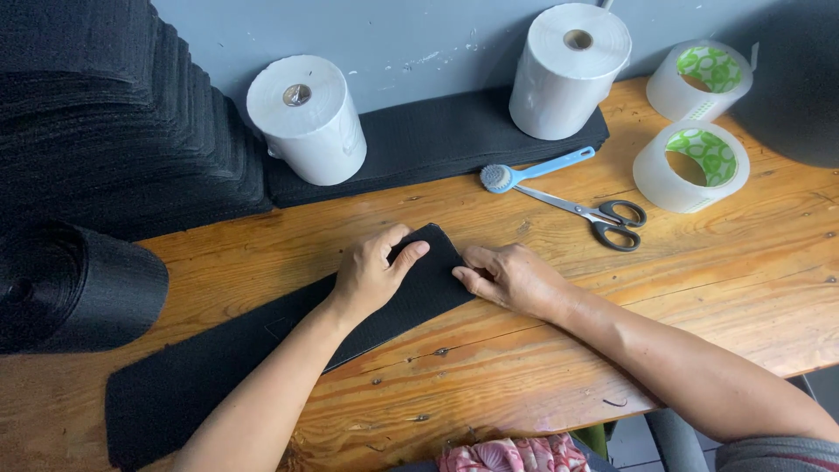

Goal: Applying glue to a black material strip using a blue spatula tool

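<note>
On a wooden workbench (pixel 699 288), the left hand (pixel 371 275) lies flat, the right hand (pixel 511 278) pinches the edge of a soft, limp-looking black fabric strip (pixel 218 367), best gripped at its end.

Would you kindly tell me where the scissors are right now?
The scissors lie on the wooden table, right of centre, beside the blue brush and left of the tape rolls.

We see the left hand (pixel 371 271) pressing flat on a black fabric strip (pixel 262 350) lying across the wooden tabletop (pixel 699 288), while the right hand (pixel 511 278) pinches its end; scissors (pixel 599 214) lie just beyond.
</note>
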